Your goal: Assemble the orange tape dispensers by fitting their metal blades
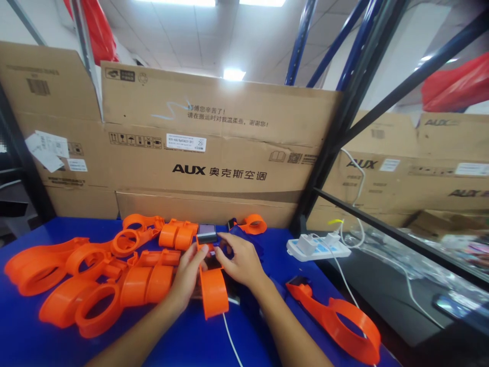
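Observation:
An orange tape dispenser (214, 293) is held in front of me, its ring pointing down toward my body. My left hand (190, 271) is closed around its left side, near the narrow end. On the right, my right hand (240, 259) has its fingers bent at that same end, over a small dark part that I cannot make out clearly. A small grey-topped block (207, 232) sits just beyond my fingertips. Dark blue pieces (248, 239) lie behind and under my right hand, partly hidden by it.
Several orange tape dispensers (95, 306) are heaped on the blue table (23, 326) at left. Another dispenser (355, 326), with a dark end, lies at right near a white power strip (319, 248) and cables. Behind stand cardboard panels (214, 153) and a dark metal rack post (336, 117).

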Demonstrator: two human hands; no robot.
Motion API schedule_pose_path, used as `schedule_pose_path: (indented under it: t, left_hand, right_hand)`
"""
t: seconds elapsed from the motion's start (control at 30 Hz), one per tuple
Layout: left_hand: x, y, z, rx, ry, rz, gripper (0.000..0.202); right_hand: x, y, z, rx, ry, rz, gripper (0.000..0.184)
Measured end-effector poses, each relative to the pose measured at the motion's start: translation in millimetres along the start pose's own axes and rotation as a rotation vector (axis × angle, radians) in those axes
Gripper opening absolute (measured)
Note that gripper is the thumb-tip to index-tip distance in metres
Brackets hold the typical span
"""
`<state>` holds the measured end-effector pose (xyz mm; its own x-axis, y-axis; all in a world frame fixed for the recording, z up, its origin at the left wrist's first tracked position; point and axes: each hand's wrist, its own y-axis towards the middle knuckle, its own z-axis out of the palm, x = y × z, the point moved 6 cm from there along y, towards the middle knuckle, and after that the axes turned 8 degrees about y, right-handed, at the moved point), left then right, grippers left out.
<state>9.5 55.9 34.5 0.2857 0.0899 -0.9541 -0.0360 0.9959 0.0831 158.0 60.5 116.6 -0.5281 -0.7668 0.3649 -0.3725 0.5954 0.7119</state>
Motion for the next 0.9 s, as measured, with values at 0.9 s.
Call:
schedule_pose_path:
  t: [0.9]
  left_hand:
    - [-11.7,13.3,13.6,0.167,0.108,0.096,0.038]
  right_hand:
    - [10.0,-22.5,2.1,-0.037,0.045,-0.083,0.026]
